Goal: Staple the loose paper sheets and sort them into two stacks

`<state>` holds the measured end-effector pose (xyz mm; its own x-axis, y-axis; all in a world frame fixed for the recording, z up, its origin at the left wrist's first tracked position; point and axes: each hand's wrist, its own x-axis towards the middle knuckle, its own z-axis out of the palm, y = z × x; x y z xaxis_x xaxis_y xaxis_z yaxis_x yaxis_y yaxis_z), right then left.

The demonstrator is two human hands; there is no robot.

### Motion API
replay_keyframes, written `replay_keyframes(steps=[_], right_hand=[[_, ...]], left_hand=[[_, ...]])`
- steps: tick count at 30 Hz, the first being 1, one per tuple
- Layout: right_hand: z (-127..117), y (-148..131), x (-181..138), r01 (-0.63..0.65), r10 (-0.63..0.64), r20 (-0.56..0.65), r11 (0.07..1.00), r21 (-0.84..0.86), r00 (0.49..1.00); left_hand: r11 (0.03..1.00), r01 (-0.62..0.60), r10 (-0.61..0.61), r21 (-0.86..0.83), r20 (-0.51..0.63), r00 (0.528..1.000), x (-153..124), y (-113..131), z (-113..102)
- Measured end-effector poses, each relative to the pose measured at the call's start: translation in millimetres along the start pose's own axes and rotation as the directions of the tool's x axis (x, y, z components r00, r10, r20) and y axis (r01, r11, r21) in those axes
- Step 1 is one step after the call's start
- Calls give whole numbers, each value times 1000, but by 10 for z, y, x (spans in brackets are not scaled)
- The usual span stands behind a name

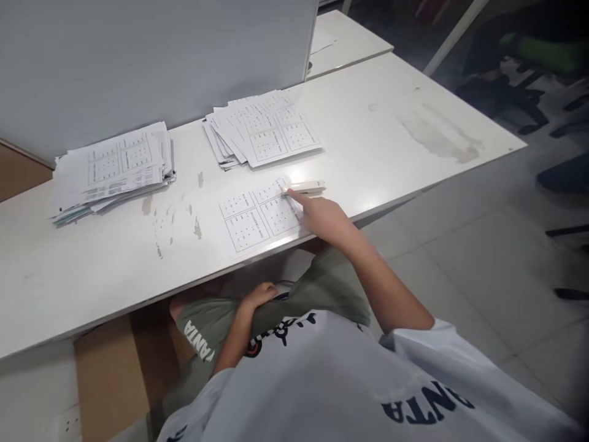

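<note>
My right hand (326, 218) is over the desk's front edge, its index finger stretched out and the other fingers curled under, partly hidden. The fingertip meets the left end of a slim off-white stapler (307, 186), which lies across the edge of a printed sheet (251, 224). Boxed tables of small print cover this sheet, and my right hand hides its right corner. Down in my lap, my left hand (262, 294) rests flat with nothing visible in it; its fingertips are partly hidden.
Two stacks of printed sheets lie toward the back: a left stack (110, 169) and a fanned-out middle stack (267, 129). A grey partition (151, 55) rises behind the white desk (368, 135). Below stands a cardboard box (110, 374); chair legs show at the right.
</note>
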<state>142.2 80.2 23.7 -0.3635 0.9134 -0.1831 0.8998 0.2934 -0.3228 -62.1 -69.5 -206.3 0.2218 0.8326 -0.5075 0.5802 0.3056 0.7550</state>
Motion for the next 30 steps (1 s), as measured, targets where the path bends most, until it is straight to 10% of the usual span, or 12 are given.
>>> replay_keyframes(steps=[6, 23, 27, 30], right_hand=[[-135, -245, -31, -100, 92, 114, 993, 69, 989], [-157, -481, -1, -215, 218, -109, 976, 40, 970], [-261, -455, -114, -131, 167, -210, 976, 174, 963], [-414, -370, -11, 160, 77, -388, 825, 542, 919]], left_hand=[[983, 114, -113, -146, 18, 993, 234, -193, -31], [936, 284, -275, -209, 75, 959, 433, -383, -2], [930, 316, -304, -185, 92, 948, 483, -409, -22], [922, 340, -328, -183, 97, 940, 512, -439, -6]])
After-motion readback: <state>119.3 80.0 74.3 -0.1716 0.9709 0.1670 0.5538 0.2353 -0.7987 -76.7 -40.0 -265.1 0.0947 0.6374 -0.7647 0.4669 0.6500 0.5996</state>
